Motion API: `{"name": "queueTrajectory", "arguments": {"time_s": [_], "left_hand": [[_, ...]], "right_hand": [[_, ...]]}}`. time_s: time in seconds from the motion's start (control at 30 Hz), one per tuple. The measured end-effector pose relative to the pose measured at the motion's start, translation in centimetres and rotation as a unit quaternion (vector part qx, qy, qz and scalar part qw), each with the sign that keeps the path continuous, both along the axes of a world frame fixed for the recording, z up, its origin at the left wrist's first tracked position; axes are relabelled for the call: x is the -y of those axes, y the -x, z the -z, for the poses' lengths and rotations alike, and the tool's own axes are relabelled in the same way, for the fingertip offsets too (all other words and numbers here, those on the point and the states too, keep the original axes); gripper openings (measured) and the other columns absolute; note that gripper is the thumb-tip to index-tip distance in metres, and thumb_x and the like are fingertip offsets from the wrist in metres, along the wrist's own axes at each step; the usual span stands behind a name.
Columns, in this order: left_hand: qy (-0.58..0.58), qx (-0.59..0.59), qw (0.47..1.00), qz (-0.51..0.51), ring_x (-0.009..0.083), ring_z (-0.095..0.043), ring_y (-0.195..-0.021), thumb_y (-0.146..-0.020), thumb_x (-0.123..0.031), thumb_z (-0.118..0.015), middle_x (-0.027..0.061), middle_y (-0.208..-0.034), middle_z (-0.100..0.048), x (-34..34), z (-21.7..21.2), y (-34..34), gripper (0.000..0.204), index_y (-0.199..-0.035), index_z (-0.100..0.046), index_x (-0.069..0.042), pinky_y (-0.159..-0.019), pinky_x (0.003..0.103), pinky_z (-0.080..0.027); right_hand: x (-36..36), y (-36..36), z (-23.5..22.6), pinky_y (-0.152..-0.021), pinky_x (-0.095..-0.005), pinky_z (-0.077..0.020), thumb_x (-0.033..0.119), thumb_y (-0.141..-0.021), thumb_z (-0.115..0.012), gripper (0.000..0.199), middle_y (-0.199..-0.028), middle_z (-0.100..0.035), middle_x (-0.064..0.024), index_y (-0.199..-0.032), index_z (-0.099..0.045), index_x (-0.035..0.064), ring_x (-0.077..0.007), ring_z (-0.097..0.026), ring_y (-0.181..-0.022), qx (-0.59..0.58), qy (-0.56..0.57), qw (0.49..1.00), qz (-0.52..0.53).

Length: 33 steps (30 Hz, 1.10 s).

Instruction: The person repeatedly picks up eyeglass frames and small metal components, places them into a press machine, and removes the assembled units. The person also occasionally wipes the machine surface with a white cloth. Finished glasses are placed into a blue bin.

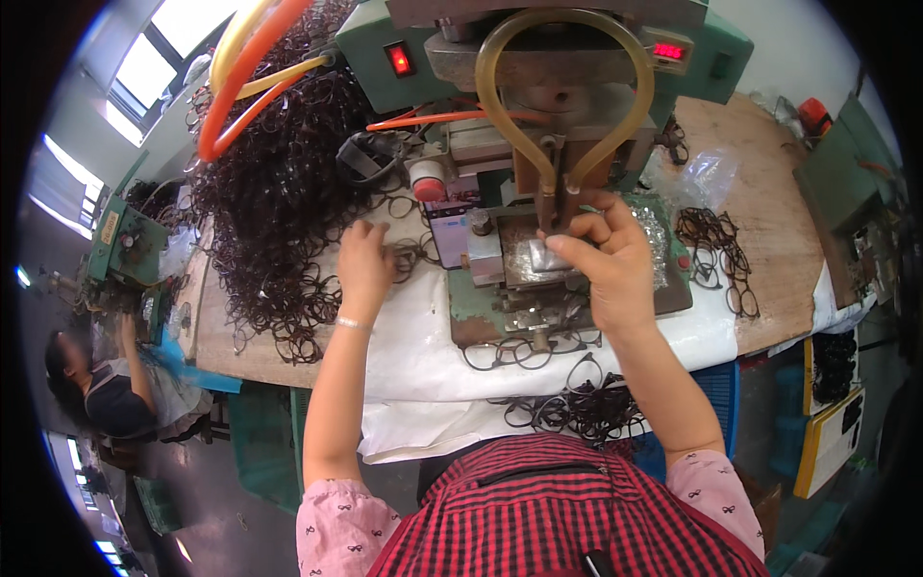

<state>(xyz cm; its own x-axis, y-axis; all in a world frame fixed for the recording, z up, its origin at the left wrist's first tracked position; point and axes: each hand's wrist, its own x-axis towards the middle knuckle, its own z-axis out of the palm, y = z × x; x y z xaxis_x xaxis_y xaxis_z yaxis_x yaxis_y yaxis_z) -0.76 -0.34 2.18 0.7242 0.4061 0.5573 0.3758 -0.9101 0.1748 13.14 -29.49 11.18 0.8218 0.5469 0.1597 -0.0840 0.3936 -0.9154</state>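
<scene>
My right hand (617, 264) is raised to the green press-like machine (473, 313), thumb and forefinger pinched together right beside its dark upright tool (555, 204). Whatever lies between those fingertips is too small to make out. Below them is a metal work block (519, 252) strewn with shiny bits. My left hand (363, 267) rests on the table left of the machine, fingers curled in against a few dark eyeglass frames (411, 252). What its fingertips grip is hidden.
A large heap of dark eyeglass frames (274, 183) rises at the left. More frames lie at the front edge (586, 409) and on the right (716, 245). A yellowish hose (488, 72) loops above my right hand. A red push button (428, 188) stands between my hands. Another person (120, 389) sits far left.
</scene>
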Motion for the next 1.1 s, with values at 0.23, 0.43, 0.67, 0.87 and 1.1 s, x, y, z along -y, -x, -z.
{"name": "queueTrajectory", "arguments": {"time_s": [0.23,0.43,0.67,0.87,1.1], "left_hand": [[-0.059,0.061,0.996,-0.018,0.0334,-0.057,-0.094,-0.079,-0.007,-0.067,0.0103,-0.103,-0.061,-1.9,0.1,-1.1,0.011,-0.09,-0.068,-0.007,-0.079,0.042,-0.049],[-0.157,0.101,0.98,-0.063,0.0325,-0.058,-0.093,-0.085,-0.007,-0.065,0.0098,-0.105,-0.065,-1.3,-4.5,-1.4,0.008,-0.092,-0.065,-0.004,-0.08,0.04,-0.048],[0.158,0.302,0.94,-0.021,0.0112,-0.056,-0.072,-0.099,-0.011,-0.059,0.0023,-0.079,-0.059,2.7,-7.0,1.8,0.012,-0.09,-0.059,-0.004,-0.065,0.027,-0.047],[0.468,0.493,0.676,0.282,0.0148,-0.062,-0.077,-0.102,-0.01,-0.052,0.006,-0.088,-0.061,9.7,-12.5,3.0,0.006,-0.104,-0.056,-0.006,-0.063,0.024,-0.052],[0.45,0.376,0.758,0.284,0.0178,-0.065,-0.074,-0.098,-0.009,-0.058,0.0107,-0.09,-0.067,10.6,-14.6,-1.8,0.01,-0.102,-0.055,-0.001,-0.067,0.03,-0.054]], "right_hand": [[3.0,4.4,-3.6,-0.107,-0.0327,-0.0373,-0.004,-0.07,-0.055,0.073,-0.136,-0.055,-0.0164,-0.142,-0.042,-0.0093,-0.0236,-0.049,-0.128,-0.091,-0.028,0.995,-0.033],[3.7,1.6,-1.6,-0.102,-0.0358,-0.0424,0.007,-0.083,-0.066,0.053,-0.128,-0.06,-0.0164,-0.134,-0.055,0.0006,-0.0299,-0.048,-0.13,0.071,0.095,0.992,-0.047],[0.8,0.0,1.7,-0.107,-0.0431,-0.0389,0.014,-0.079,-0.079,0.017,-0.117,-0.066,-0.0179,-0.092,-0.074,0.0046,-0.0342,-0.051,-0.129,0.303,0.184,0.929,0.11],[0.2,-0.1,2.8,-0.104,-0.0397,-0.0411,0.01,-0.079,-0.08,0.014,-0.109,-0.068,-0.0128,-0.086,-0.072,0.001,-0.0302,-0.055,-0.124,0.198,0.106,0.971,0.087],[-0.4,0.4,2.5,-0.103,-0.0402,-0.0421,0.009,-0.079,-0.078,0.014,-0.108,-0.068,-0.0136,-0.086,-0.071,-0.0006,-0.0311,-0.056,-0.123,0.188,0.09,0.972,0.105]]}}
